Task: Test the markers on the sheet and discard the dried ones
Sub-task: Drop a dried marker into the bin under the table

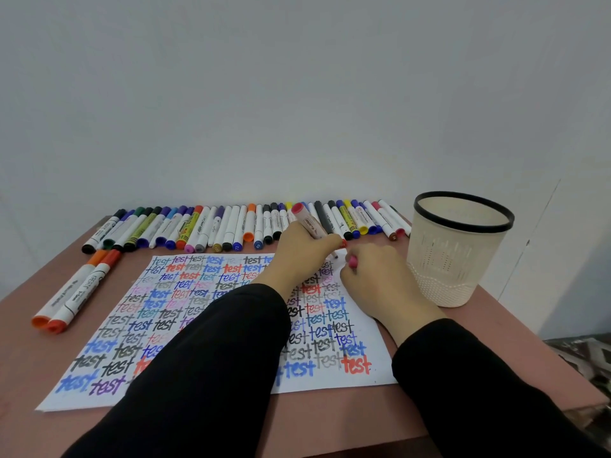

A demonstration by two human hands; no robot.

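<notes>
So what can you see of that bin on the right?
The bin is a cream basket, plastic by its look, with a black rim, slotted upper wall and dotted lower band. It stands upright on the brown table, right of the sheet, near the right hand. Its bottom inside is hidden.

White sheet (158, 312) lies flat, crowded with "test" in many colours. Over its far right corner the left hand (304, 252) grips an uncapped red marker (309, 223), tip down; the right hand (380, 282) pinches a pink cap (352, 261). Capped markers (231, 226) line the far edge. Two orange markers (76, 292) lie left, and a black-rimmed white bin (446, 259) stands right.
</notes>
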